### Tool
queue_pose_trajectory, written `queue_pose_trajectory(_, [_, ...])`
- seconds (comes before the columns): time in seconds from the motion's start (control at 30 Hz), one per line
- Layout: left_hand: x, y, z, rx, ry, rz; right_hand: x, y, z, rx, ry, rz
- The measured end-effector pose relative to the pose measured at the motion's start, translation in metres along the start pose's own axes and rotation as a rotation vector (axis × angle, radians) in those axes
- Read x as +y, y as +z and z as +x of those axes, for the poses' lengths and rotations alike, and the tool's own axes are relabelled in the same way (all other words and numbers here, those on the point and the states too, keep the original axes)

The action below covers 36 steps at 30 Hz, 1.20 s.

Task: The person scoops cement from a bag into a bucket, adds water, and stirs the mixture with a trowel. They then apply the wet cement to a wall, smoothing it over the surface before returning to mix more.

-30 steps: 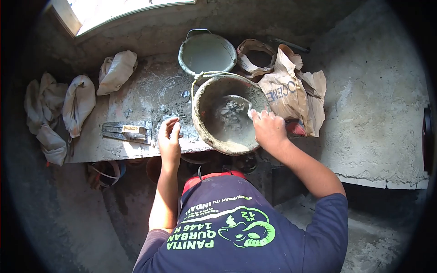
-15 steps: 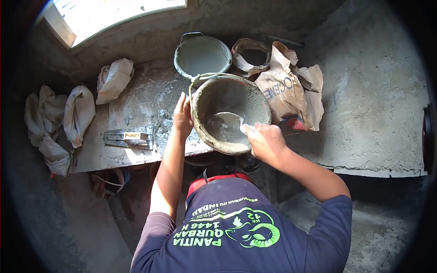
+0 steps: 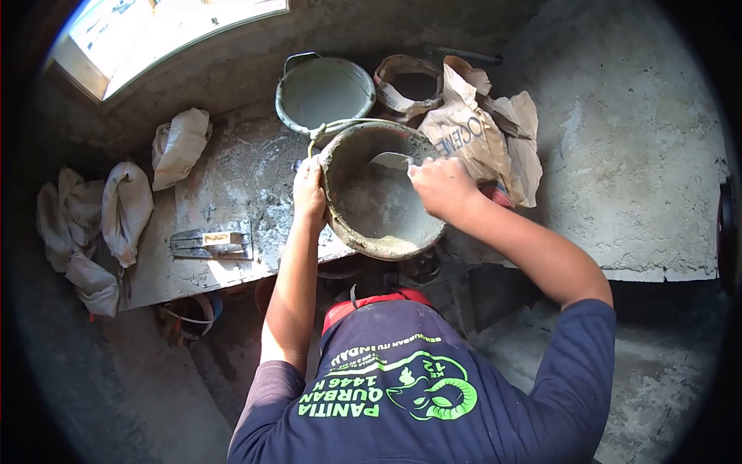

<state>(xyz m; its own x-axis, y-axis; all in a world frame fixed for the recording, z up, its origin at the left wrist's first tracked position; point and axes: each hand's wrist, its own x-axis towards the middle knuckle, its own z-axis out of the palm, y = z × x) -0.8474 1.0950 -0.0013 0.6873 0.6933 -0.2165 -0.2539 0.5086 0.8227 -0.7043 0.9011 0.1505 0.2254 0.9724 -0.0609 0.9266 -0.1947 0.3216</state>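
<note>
A bucket (image 3: 421, 240) crusted with grey cement tilts toward me at the edge of the work surface, its wire handle leaning to the far side. Wet grey mix coats its inside. My left hand (image 3: 309, 192) grips its left side, close to where the handle joins. Over the right part of the opening, my right hand (image 3: 444, 185) is closed round a curved, pale-edged scoop (image 3: 392, 160), which lies against the far inner wall. Its lower part is hidden in the bucket's shadow.
Behind stands a second bucket (image 3: 325, 93) of greyish water. An opened paper cement bag (image 3: 471, 131) and a torn bag ring (image 3: 406, 89) are beside it. A plastering float (image 3: 220, 240) lies at left, near several pale cloth bundles (image 3: 127, 209). The slab's front edge (image 3: 657, 274) runs right.
My right hand has moved the scoop up toward the bucket's far wall. My left hand has shifted slightly down along the bucket's side. The whole view has shifted a little.
</note>
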Motion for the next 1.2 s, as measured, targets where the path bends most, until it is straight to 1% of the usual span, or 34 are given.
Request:
queue_pose_trajectory(0.03, [0.005, 0.005, -0.004, -0.042, 0.006, 0.012, -0.001, 0.009, 0.003, 0.003, -0.034, -0.096])
queue_pose_trajectory(0.07, [0.008, 0.008, -0.005, -0.084, 0.017, 0.024, 0.0, 0.014, 0.0, 0.0, -0.031, -0.097])
queue_pose_trajectory(0.1, [0.005, 0.015, -0.005, -0.096, 0.091, -0.005, 0.001, 0.008, 0.0, -0.089, -0.088, -0.067])
queue_pose_trajectory(0.13, [0.004, 0.018, -0.006, -0.1, 0.11, 0.011, 0.002, 0.001, 0.0, -0.18, -0.148, -0.036])
queue_pose_trajectory(0.17, [0.003, 0.021, -0.007, -0.113, 0.13, -0.01, 0.004, -0.006, 0.001, -0.185, -0.153, -0.034])
queue_pose_trajectory(0.23, [0.005, 0.026, -0.009, -0.13, 0.139, -0.026, 0.007, -0.027, 0.0, -0.393, -0.182, 0.009])
queue_pose_trajectory(0.33, [0.007, 0.031, -0.009, -0.147, 0.172, -0.031, 0.027, -0.038, 0.003, -0.45, -0.165, 0.067])
queue_pose_trajectory(0.37, [0.006, 0.029, -0.008, -0.147, 0.163, -0.032, 0.034, -0.033, 0.009, -0.572, -0.1, 0.135])
queue_pose_trajectory(0.4, [0.006, 0.027, -0.007, -0.148, 0.156, -0.033, 0.036, -0.029, 0.006, -0.573, -0.092, 0.138])
queue_pose_trajectory(0.47, [0.005, 0.025, -0.005, -0.178, 0.182, -0.017, 0.044, -0.018, -0.001, -0.547, -0.029, 0.471])
queue_pose_trajectory(0.5, [0.005, 0.024, -0.005, -0.174, 0.171, -0.022, 0.045, -0.013, -0.004, -0.543, -0.011, 0.578])
queue_pose_trajectory(0.53, [0.004, 0.024, -0.006, -0.166, 0.159, -0.031, 0.044, -0.007, -0.007, -0.546, -0.009, 0.576])
queue_pose_trajectory(0.57, [0.004, 0.022, -0.006, -0.205, 0.169, -0.014, 0.04, -0.003, -0.011, -0.507, 0.089, 0.658])
queue_pose_trajectory(0.6, [0.003, 0.021, -0.006, -0.201, 0.168, -0.019, 0.036, -0.003, -0.014, -0.467, 0.185, 0.738])
queue_pose_trajectory(0.63, [0.003, 0.02, -0.007, -0.193, 0.161, -0.026, 0.033, -0.005, -0.016, -0.416, 0.197, 0.721])
queue_pose_trajectory(0.67, [0.004, 0.018, -0.007, -0.187, 0.159, -0.03, 0.028, -0.008, -0.017, -0.416, 0.193, 0.723])
queue_pose_trajectory(0.73, [0.009, 0.016, -0.008, -0.176, 0.151, -0.004, 0.015, -0.022, -0.016, -0.329, 0.24, 0.403])
queue_pose_trajectory(0.77, [0.01, 0.015, -0.008, -0.201, 0.15, -0.002, 0.009, -0.016, -0.016, -0.329, 0.204, 0.308])
queue_pose_trajectory(0.8, [0.011, 0.014, -0.008, -0.228, 0.147, 0.001, 0.0, -0.011, -0.016, -0.329, 0.21, 0.316])
queue_pose_trajectory(0.87, [0.011, 0.015, -0.01, -0.215, 0.152, 0.023, -0.018, -0.004, -0.017, -0.189, 0.244, 0.272])
queue_pose_trajectory(0.9, [0.011, 0.016, -0.01, -0.193, 0.164, 0.035, -0.021, -0.007, -0.018, -0.219, 0.203, 0.287])
queue_pose_trajectory(0.93, [0.01, 0.017, -0.01, -0.194, 0.159, 0.037, -0.023, -0.004, -0.023, -0.222, 0.205, 0.29])
queue_pose_trajectory(1.0, [0.011, 0.017, -0.008, -0.139, 0.107, 0.012, -0.028, 0.002, -0.034, -0.242, 0.068, 0.336])
queue_pose_trajectory(1.07, [0.013, 0.017, -0.006, -0.167, 0.12, 0.022, -0.024, 0.0, -0.041, -0.25, 0.047, 0.339])
queue_pose_trajectory(1.13, [0.014, 0.018, -0.007, -0.182, 0.129, 0.035, -0.013, -0.01, -0.044, -0.389, -0.062, 0.233])
queue_pose_trajectory(1.17, [0.013, 0.018, -0.008, -0.182, 0.127, 0.036, -0.008, -0.02, -0.042, -0.436, -0.03, 0.207])
queue_pose_trajectory(1.2, [0.012, 0.018, -0.008, -0.189, 0.133, 0.039, -0.004, -0.022, -0.04, -0.436, -0.028, 0.208])
